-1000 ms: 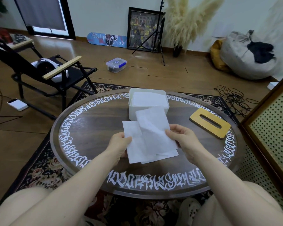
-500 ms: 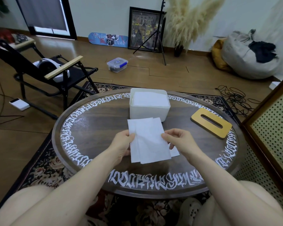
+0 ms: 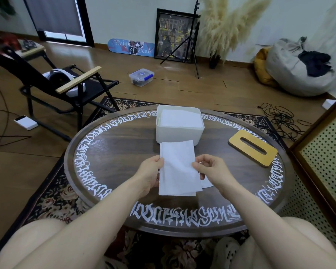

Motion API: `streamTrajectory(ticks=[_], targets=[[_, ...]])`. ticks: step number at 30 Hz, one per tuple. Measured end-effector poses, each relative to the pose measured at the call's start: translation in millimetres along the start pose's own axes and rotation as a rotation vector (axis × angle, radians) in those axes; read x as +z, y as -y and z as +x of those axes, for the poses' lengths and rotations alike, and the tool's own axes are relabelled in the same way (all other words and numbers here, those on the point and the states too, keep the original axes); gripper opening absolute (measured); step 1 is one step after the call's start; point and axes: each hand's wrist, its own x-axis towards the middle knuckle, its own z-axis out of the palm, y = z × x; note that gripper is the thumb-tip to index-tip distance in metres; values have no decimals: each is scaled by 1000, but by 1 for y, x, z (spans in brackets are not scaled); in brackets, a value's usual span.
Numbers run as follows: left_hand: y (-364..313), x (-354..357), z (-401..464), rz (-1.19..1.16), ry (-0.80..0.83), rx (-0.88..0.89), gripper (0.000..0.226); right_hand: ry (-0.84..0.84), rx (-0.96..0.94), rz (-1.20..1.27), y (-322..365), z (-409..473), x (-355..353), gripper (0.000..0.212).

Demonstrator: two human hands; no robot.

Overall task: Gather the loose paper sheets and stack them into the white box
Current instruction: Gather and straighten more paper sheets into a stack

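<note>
Wooden floor (image 3: 202, 90) — black chair (image 3: 70, 88), rug (image 3: 52, 199).

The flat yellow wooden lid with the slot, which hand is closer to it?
Right. The right hand pinches the white paper sheets just left of the yellow wooden lid; the left hand grips the sheets' far side.

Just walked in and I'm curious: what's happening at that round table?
A person sits at the round table squaring up loose paper sheets. The left hand pinches the sheets' left edge and the right hand their right edge, holding them just in front of the white box, which already contains a stack of paper. A wooden slotted lid lies to the right, off the box.
</note>
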Motion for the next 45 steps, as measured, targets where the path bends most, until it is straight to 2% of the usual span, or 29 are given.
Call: streamTrajectory(ticks=[10,20,24,29,32,34,36,38,39,42,45], targets=[[-1,-2,-1,-70,20,44,26,-11,5,61,2,-3,3,11],[-2,-2,-2,-119,78,2,30,5,61,95,2,-2,4,9],[0,-3,3,-79,132,32,37,2,58,99,1,-2,5,11],[0,-4,5,-23,135,42,65,1,40,94,-3,0,5,9],[3,-4,4,50,102,86,45,9,6,121,-2,-2,7,13],[6,-4,6,111,50,116,32,34,12,107,-3,-4,9,26],[6,-2,6,98,24,141,28,69,50,91,-4,-5,10,44],[5,-2,6,67,21,153,28,109,108,88,-8,-5,11,51],[5,-2,7,63,22,151,28,131,137,83,-9,-5,11,47],[5,-5,6,82,24,119,27,220,141,26,-7,-8,9,13],[-2,-13,6,19,7,118,31,287,108,-22,-12,-5,3,6]])
